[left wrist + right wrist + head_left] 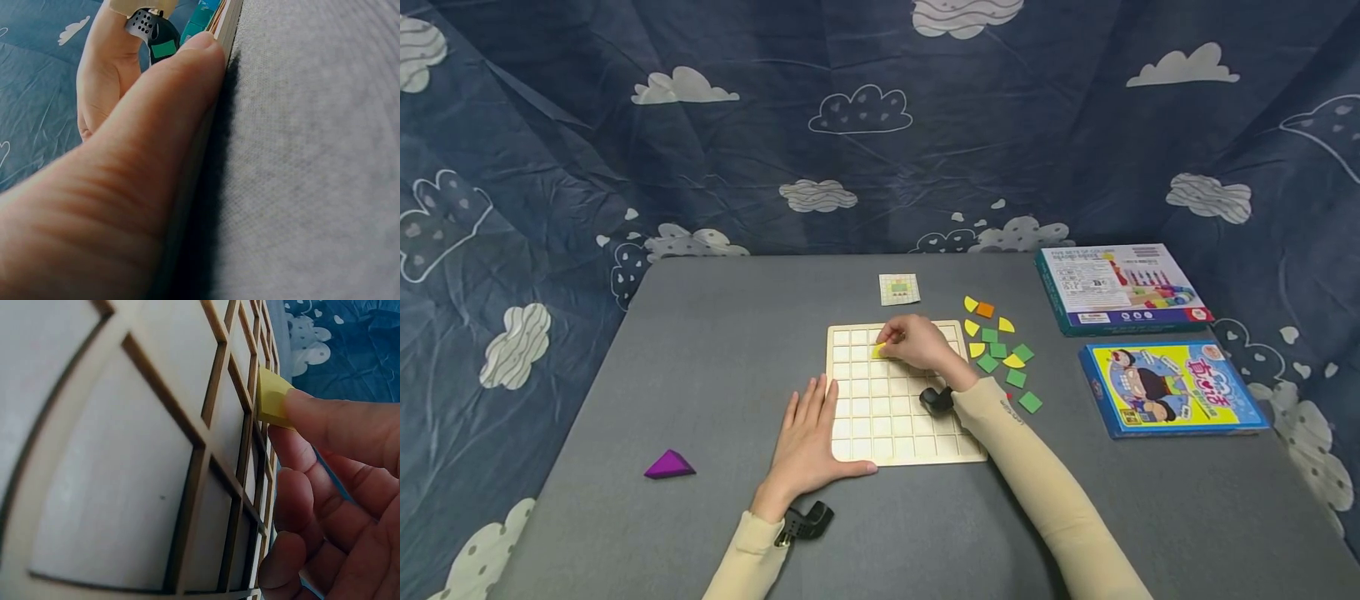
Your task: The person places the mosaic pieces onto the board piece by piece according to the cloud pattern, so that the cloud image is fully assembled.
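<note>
A wooden grid board (891,425) with square recesses lies flat on the grey table. Between thumb and fingers, my right hand (917,342) pinches a yellow quarter-round tile (272,400), its edge right at a recess in the board's upper part. My left hand (807,442) is spread at the board's lower left corner, the thumb (181,81) lying along the near edge and the straight fingers along the left side. Loose yellow quarter-round tiles (1006,325), green square tiles (1031,402) and an orange square tile (985,310) lie to the board's right.
A small pattern card (898,289) lies beyond the board. Two boxes, one teal and white (1120,287) and one blue and yellow (1172,389), sit at the right. A purple pyramid-shaped block (670,464) is at the left. Behind the table hangs a dark cloud-print cloth (760,150).
</note>
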Tool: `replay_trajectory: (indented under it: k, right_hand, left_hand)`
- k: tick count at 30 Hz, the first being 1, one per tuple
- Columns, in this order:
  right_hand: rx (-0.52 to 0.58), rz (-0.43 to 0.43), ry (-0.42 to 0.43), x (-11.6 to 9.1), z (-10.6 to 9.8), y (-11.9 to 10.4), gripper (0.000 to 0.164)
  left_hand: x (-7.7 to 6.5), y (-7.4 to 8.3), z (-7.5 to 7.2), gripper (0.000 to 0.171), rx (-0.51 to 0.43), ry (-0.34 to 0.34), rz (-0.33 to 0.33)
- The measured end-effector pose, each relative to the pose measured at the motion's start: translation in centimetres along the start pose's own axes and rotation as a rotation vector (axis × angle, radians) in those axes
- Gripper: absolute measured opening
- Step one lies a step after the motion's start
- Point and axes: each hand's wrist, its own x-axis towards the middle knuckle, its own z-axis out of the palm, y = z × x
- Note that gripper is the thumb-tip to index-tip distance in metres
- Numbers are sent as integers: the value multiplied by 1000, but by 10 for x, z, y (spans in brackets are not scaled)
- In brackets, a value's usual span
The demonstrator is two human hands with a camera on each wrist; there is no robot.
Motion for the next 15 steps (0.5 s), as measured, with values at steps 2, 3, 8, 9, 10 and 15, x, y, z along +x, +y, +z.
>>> replay_trajectory:
  k: [2,3,8,9,10,15]
  right_hand:
    - [-6,6,-10,1,0,0,6]
    - [-11,8,-14,1,0,0,6]
    - [-31,9,-23,2,0,0,6]
    - [-37,10,-25,2,0,-1,6]
    - [-42,13,-26,2,0,-1,6]
    - [-87,23,-33,3,0,-1,6]
  left_hand:
    - [0,0,0,131,2,-12,-6]
    - [0,0,0,131,3,-15,-7]
    - [1,-1,0,131,10,-18,-7]
    - [1,-1,0,131,10,-19,-7]
    - [1,-1,0,131,10,-20,-8]
    - [0,0,-1,131,10,-27,-13]
